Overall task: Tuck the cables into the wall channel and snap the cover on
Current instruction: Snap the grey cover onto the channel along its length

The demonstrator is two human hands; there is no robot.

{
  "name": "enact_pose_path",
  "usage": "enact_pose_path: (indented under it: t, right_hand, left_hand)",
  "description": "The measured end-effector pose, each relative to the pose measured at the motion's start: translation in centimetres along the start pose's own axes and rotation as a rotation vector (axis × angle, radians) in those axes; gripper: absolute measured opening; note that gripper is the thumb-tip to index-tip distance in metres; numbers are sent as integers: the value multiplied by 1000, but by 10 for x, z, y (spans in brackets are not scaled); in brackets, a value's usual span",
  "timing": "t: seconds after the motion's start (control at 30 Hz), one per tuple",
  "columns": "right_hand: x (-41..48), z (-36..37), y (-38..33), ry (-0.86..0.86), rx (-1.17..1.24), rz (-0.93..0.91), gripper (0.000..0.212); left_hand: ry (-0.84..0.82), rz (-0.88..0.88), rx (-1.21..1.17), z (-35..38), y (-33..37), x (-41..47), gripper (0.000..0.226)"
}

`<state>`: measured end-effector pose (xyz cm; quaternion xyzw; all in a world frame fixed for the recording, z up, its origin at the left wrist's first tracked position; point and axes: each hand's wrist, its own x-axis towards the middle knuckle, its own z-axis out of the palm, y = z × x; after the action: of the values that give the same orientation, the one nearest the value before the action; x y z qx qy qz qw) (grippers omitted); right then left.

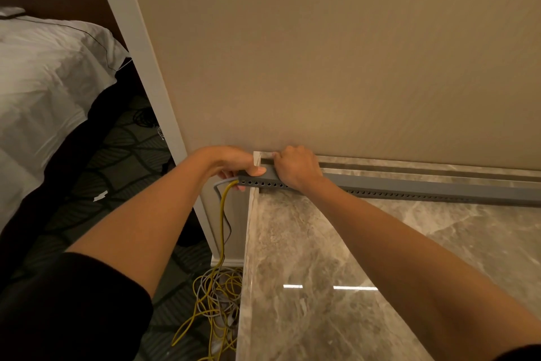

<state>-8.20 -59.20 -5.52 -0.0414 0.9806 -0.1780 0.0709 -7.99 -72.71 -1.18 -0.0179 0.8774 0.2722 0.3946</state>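
Beige wall (322, 53) meets a marble ledge (322, 243), where a grey perforated cable channel (424, 186) runs, yellow cable (223, 214) and grey cable (218, 185) trailing from its left end, gripped by the left hand (234, 164), thumb on top; right hand (295, 167) curled over it alongside.

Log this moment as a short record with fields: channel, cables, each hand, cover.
channel: grey, perforated, lying along the wall at the back of the marble counter
cables: yellow cable and grey cable leave the channel's left end and hang to a tangle on the floor
left hand: grips the channel's left end
right hand: curled over the channel's top, beside the left hand
cover: cannot tell whether snapped on
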Motion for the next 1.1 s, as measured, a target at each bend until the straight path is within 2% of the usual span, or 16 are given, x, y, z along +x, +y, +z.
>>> enact_pose_path:
  t: [0.1,0.2,0.3,0.67,0.8,0.9,1.0,1.1]
  right_hand:
    - [-1,-1,0,-58,-13,-18,41]
    - [5,-3,3,-166,-17,-3,47]
    - [12,-3,1,-282,-40,8,42]
    - [22,0,3,-362,-104,-41,30]
    - [21,1,4,-352,-107,-46,38]
    - [16,0,3,-298,-108,-50,40]
    - [15,3,3,-275,-120,-60,41]
    - [16,2,6,-267,-126,-75,40]
  left_hand:
    - [17,17,-13,1,-1,-2,41]
    - [53,30,-53,3,-2,-4,40]
    - [64,43,-73,5,-3,-4,41]
    - [78,65,-158,6,0,-8,40]
    - [82,60,-201,8,0,-11,41]
    - [179,20,-255,15,-3,-4,38]
    - [317,-66,-184,24,-2,10,37]
    - [426,-72,-182,26,-2,17,37]
